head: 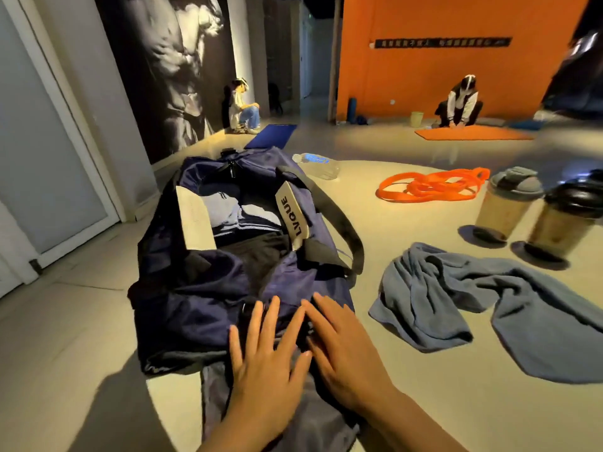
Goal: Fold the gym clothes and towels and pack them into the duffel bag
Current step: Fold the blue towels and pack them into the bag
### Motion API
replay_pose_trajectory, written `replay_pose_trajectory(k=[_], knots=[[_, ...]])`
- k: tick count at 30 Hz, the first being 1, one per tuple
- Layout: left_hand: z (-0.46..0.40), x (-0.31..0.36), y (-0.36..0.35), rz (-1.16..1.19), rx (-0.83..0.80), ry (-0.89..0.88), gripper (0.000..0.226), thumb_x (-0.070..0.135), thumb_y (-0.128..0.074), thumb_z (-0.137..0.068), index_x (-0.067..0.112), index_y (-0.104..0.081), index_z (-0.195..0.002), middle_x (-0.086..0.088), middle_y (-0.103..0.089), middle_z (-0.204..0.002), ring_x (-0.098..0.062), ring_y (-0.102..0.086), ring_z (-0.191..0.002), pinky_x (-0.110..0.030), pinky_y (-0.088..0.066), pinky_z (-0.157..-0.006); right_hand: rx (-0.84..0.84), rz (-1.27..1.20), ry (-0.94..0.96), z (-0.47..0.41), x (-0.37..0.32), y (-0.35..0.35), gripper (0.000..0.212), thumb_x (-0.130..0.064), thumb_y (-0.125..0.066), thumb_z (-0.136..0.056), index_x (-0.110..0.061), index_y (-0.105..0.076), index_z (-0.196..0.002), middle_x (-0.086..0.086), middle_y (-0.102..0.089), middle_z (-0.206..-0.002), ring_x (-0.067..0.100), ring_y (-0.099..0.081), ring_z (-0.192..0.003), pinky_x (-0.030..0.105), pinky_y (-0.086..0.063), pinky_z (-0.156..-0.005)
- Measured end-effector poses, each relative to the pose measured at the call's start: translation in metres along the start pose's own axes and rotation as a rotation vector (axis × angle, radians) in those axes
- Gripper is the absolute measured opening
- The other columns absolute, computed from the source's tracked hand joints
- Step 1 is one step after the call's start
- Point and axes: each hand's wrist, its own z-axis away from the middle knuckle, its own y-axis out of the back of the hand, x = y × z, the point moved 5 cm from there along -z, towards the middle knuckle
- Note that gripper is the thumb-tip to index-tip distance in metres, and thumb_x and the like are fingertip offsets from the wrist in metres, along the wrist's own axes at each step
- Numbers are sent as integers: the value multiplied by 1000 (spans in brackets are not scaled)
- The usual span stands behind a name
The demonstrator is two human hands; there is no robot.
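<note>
A navy duffel bag [195, 288] lies open on the floor in front of me, with white-padded handles and dark and pale clothes inside. A grey garment [293, 425] lies at the bag's near end under my arms. My left hand [267, 360] and my right hand [342, 350] lie side by side with fingers straight and spread, flat over the bag's near end and the garment. A crumpled grey-blue towel [473, 305] lies on the floor to the right of the bag, apart from both hands.
Two shaker bottles [502, 203] [564, 220] stand at the right beyond the towel. An orange resistance band [430, 187] and a clear water bottle [318, 164] lie past the bag. Two people crouch by the far walls near a blue mat [272, 135] and an orange mat [473, 133]. A door [49, 158] is at the left.
</note>
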Motion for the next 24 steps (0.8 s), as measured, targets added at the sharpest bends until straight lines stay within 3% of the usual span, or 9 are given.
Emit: replay_pose_trajectory(k=[3, 7, 11, 14, 17, 20, 22, 24], knots=[[2, 4, -12, -158, -51, -40, 61, 62, -9, -96, 36, -37, -144, -8, -31, -154, -30, -17, -144, -51, -1, -109, 11, 140, -182, 44, 39, 30, 54, -54, -20, -98, -35, -26, -148, -9, -20, -157, 14, -19, -145, 32, -9, -119], [-12, 2, -21, -175, -69, -113, 59, 61, -9, -97, 38, -33, -145, -10, -24, -157, -32, -9, -145, -53, -2, -109, 52, 328, -387, 77, 75, 66, 63, -61, -25, -92, -24, -52, -136, 5, -52, -141, 29, -49, -129, 50, -34, -105], [-29, -2, -21, -166, -66, -138, 57, 61, -8, -97, 38, -31, -145, -10, -22, -156, -24, 8, -148, -51, 0, -109, 19, 271, -492, 78, 88, 68, 70, -66, -25, -82, -24, -50, -133, 6, -52, -136, 30, -51, -123, 46, -43, -102], [-40, -10, -22, -159, -83, -151, 57, 61, -9, -97, 38, -35, -143, -10, -23, -155, -23, 8, -148, -48, 2, -109, 88, 321, -447, 75, 82, 73, 53, -56, -35, -84, -22, -59, -117, 2, -63, -110, 24, -61, -94, 36, -52, -78], [-50, -19, -23, -153, -129, -162, 60, 63, -10, -97, 36, -44, -139, -10, -25, -154, -28, -10, -144, -46, -2, -108, 122, 307, -365, 76, 70, 77, 43, -46, -43, -83, -20, -64, -110, -3, -68, -95, 18, -63, -78, 28, -51, -63], [-46, -19, -15, -79, -141, -102, 68, 64, -10, -96, 30, -55, -133, -11, -33, -152, -29, -18, -140, -49, -7, -107, 124, 276, -276, 91, 47, 72, 29, -37, -54, -81, -24, -58, -106, -6, -67, -90, 15, -59, -71, 26, -47, -58], [-35, -2, -4, 34, -118, -57, 72, 63, -9, -96, 24, -61, -128, -11, -38, -150, -27, -19, -140, -52, -8, -110, 98, 222, -235, 108, 25, 63, 30, -39, -52, -80, -26, -57, -106, -8, -67, -94, 14, -60, -74, 24, -49, -59], [-19, 31, 12, 185, -53, -93, 69, 62, -9, -97, 26, -60, -127, -5, -40, -149, -19, -18, -142, -47, 1, -114, 71, 158, -202, 125, 5, 51, 35, -42, -50, -81, -28, -62, -110, -9, -69, -103, 12, -65, -80, 20, -51, -62]])
